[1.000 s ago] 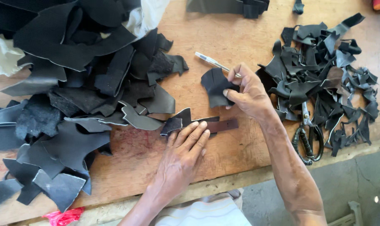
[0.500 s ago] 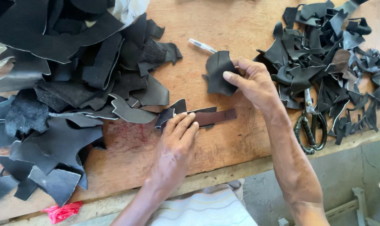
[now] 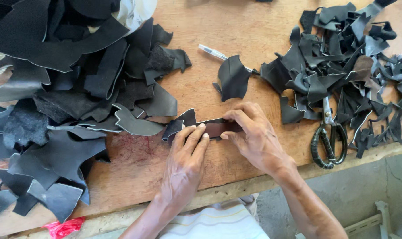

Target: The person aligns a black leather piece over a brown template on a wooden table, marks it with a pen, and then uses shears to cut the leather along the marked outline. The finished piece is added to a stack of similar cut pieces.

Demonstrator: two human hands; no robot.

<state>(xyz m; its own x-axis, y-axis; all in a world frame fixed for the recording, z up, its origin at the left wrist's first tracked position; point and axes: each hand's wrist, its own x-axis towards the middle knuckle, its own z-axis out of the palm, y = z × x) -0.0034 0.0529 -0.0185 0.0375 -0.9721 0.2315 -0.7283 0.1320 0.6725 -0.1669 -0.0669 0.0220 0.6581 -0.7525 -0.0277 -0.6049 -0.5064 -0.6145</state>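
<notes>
Both hands rest on a dark brown strip [image 3: 216,128] of leather that lies flat on the wooden table [image 3: 236,26], a little in from its near edge and about midway along it. The left hand [image 3: 185,161] lies palm down with its fingers [image 3: 196,135] straight and together, their tips pressing on the strip's left part; it grips nothing. The right hand [image 3: 254,137] is bent over the strip's right end, its forefinger laid along the far side and its thumb tip against the near side, so it pinches the strip lightly between them. A small black scrap [image 3: 179,124] touches the strip's left end, just beyond the left fingertips.

Just beyond the strip, towards the far edge, lies a single curled black piece [image 3: 233,77], and a pen [image 3: 214,52] with a clear barrel lies partly under it. The left part of the table carries a big heap [image 3: 68,75] of large black leather offcuts, reaching from the far left corner to the near edge. The right part carries a pile [image 3: 342,57] of smaller black trimmings. Scissors [image 3: 328,139] with black handles lie at the near side of that pile, close to the near edge, well apart from the right hand
</notes>
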